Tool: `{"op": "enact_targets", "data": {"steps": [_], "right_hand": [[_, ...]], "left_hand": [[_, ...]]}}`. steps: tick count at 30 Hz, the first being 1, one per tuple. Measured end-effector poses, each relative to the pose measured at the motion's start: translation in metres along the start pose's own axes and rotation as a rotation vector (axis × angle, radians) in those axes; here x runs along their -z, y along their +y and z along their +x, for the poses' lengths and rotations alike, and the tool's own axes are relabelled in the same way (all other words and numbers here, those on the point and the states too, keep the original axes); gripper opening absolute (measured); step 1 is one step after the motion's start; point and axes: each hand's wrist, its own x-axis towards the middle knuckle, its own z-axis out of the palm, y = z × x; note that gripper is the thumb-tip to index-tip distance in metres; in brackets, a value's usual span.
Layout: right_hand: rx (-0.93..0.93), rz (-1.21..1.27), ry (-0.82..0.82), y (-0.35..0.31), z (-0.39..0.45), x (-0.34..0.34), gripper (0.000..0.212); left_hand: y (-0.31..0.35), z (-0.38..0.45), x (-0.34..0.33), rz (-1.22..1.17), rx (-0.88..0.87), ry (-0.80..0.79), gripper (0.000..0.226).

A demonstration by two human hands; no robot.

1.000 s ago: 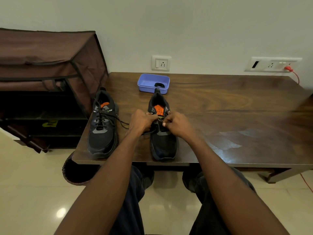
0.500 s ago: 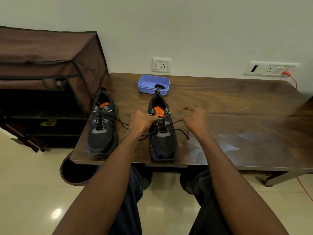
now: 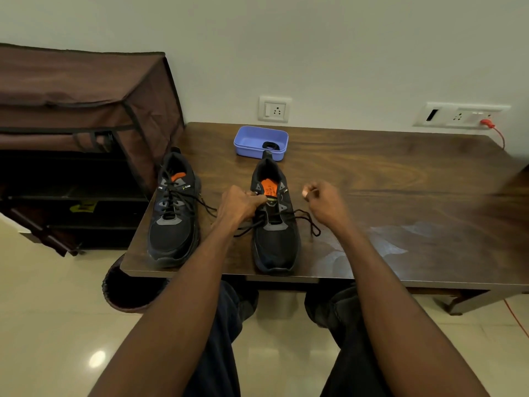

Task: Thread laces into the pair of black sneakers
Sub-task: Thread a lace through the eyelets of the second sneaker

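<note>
- Standing against the wall is a big brown cloth shoe rack (image 3: pixel 86 116), just left of the table.
- A dark wooden table (image 3: pixel 400 202) holds both black shoes near its front edge.
- The person sits at the table with both arms reaching over it.
- The left sneaker (image 3: pixel 174 213) sits near the table's left corner, toe toward the person. Its lace is already crossed through the holes, and loose ends trail to the right.
- The right sneaker (image 3: pixel 274 224) sits in front of the person, toe toward them, with an orange tongue.
- The left hand (image 3: pixel 239 206) is curled tight on the right sneaker, gripping its top edge by the tongue.
- The right hand (image 3: pixel 325 203) is up just right of that shoe, fingers curled. I cannot tell if it pinches the lace.
- A small blue tray (image 3: pixel 259 141) sits behind the right sneaker, with a black thing in it.
- The black lace (image 3: pixel 306 217) runs across the right sneaker, and one end loops on the table under the right hand.
</note>
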Motion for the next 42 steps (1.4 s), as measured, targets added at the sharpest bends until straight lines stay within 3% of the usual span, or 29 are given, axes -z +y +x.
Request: {"op": "enact_targets", "data": {"steps": [2, 4, 10, 15, 19, 24, 27, 32, 35, 38, 42], "right_hand": [[0.063, 0.063, 0.093, 0.008, 0.001, 0.007, 0.013], [0.115, -0.007, 0.068, 0.009, 0.002, 0.002, 0.006], [0.247, -0.447, -0.255, -0.002, -0.001, -0.038, 0.025], [0.092, -0.262, -0.214, -0.013, -0.006, -0.037, 0.017], [-0.217, 0.043, -0.003, -0.001, 0.005, -0.020, 0.026], [-0.469, -0.045, 0.481, 0.025, 0.007, 0.028, 0.023], [-0.520, -0.105, 0.572, 0.035, 0.008, 0.042, 0.027], [-0.320, -0.339, 0.436, 0.021, 0.006, 0.013, 0.027], [-0.102, -0.243, 0.320, 0.005, 0.003, -0.002, 0.032], [0.041, -0.058, 0.040, -0.008, 0.001, -0.015, 0.012], [0.075, -0.410, -0.347, -0.017, -0.009, -0.034, 0.024]], "left_hand": [[-0.001, 0.001, 0.000, -0.001, -0.002, -0.001, 0.027], [0.000, 0.001, -0.001, 0.009, -0.004, 0.009, 0.031], [0.001, -0.001, -0.001, 0.015, -0.011, 0.011, 0.030], [0.001, -0.002, -0.002, 0.021, -0.026, -0.003, 0.023], [0.001, -0.003, 0.000, 0.010, -0.015, 0.007, 0.024], [0.002, -0.003, 0.002, 0.014, -0.027, 0.031, 0.033], [0.001, -0.003, 0.003, -0.004, -0.013, 0.032, 0.032], [0.003, -0.006, 0.001, -0.011, 0.000, 0.009, 0.023], [0.002, -0.006, 0.001, -0.001, 0.000, -0.006, 0.023], [0.001, -0.006, 0.002, 0.005, -0.002, -0.011, 0.022], [0.002, -0.007, 0.001, 0.022, -0.022, -0.010, 0.018]]}}
